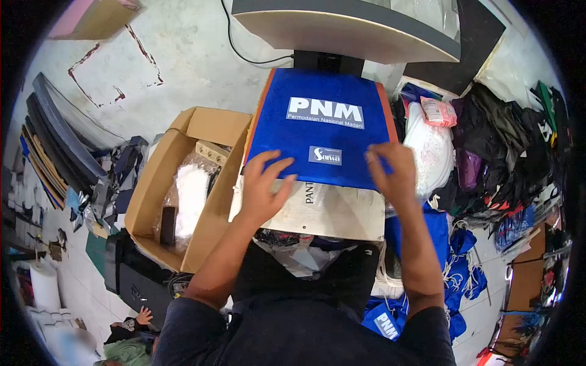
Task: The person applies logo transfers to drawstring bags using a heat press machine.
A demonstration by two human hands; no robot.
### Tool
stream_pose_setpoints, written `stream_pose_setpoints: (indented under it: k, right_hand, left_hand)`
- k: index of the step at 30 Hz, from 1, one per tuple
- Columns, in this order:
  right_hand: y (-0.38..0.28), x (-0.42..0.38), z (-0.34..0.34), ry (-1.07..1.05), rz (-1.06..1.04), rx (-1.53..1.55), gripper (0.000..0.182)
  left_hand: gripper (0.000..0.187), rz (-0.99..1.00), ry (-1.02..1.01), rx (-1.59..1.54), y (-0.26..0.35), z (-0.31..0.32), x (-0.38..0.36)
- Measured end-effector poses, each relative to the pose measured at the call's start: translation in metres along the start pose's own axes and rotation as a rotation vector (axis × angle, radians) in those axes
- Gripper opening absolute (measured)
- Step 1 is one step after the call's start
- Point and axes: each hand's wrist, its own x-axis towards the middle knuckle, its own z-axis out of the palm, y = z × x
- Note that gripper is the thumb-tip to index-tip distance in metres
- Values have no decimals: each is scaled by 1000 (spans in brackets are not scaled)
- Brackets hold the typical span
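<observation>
On the orange-edged pad (pixel 394 119) in front of you, the blue cloth (pixel 323 137) lay face up and looked flat, its near edge over the pale board (pixel 342 221). Your left hand (pixel 265 188) was at its near left corner, fingers spread, grasping nothing. Your right hand (pixel 395 175) was at the near right edge, blurred; couldn't tell whether its fingers pinched the cloth. My read: you were squaring and smoothing. Next move called for even edges, no creases, hands clear of the curved plate (pixel 348 33) beyond.

Writing: top label (pixel 325 113) read "PNM" in big white letters, "Permodalan Nasional Madani" below. Lower label (pixel 325 155) looked like "Sarwa", not certain; tiny line above it unreadable. Board carried "PANT" sideways, seemingly running on under the cloth. Low on your right, a blue bundle (pixel 384 323) also showed "PNM", tilted.
</observation>
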Motion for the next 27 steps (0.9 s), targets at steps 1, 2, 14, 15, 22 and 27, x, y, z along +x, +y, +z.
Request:
stream_pose_setpoints:
  k: [1,2,14,15,22,27]
  right_hand:
    - [3,19,-14,48,-16,-14,14]
    - [12,37,-26,121,-22,-7,11]
    - [58,416,-71,266,-397,-625,58]
    - [62,438,-64,272,-361,-723,66]
    - [60,530,-27,-418,-137,-1141,98]
    - [86,593,-27,-345,-22,-1074,100]
  left_hand:
    - [28,-67,54,-30,-5,-10,-11]
    - [25,-133,106,-61,-9,-20,-26]
    - [11,-925,-297,137,15,-69,-298]
    - [11,-936,-329,147,15,-65,-302]
    - [10,-967,-306,210,6,-63,-286]
    - [10,-1032,-328,162,-4,-68,-280]
